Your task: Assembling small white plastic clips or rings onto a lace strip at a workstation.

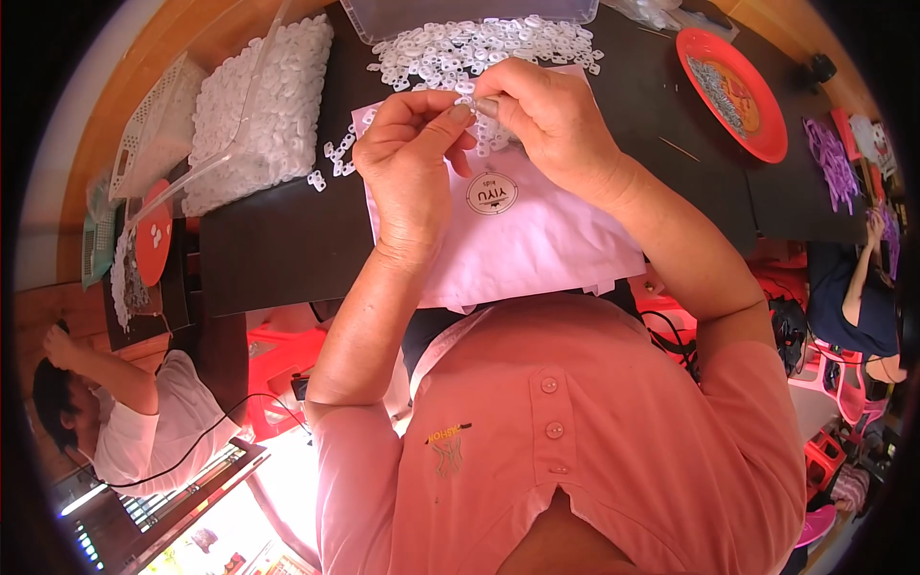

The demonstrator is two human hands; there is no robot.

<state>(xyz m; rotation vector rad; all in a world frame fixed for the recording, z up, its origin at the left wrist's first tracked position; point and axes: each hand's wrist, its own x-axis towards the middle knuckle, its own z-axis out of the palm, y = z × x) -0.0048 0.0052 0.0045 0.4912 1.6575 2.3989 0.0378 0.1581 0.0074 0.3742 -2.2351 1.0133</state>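
Both hands, left hand (pixel 410 153) and right hand (pixel 541 115), pinch small white plastic piece (pixel 467 102); best kept low over white bag (pixel 517 230).

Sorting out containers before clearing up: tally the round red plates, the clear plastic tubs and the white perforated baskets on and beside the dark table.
Round red plates: 2, one at the far right holding grey bits, one at the left.
Clear plastic tubs: 2, one at the top edge, one full of white pieces.
White perforated baskets: 1.
Total: 5
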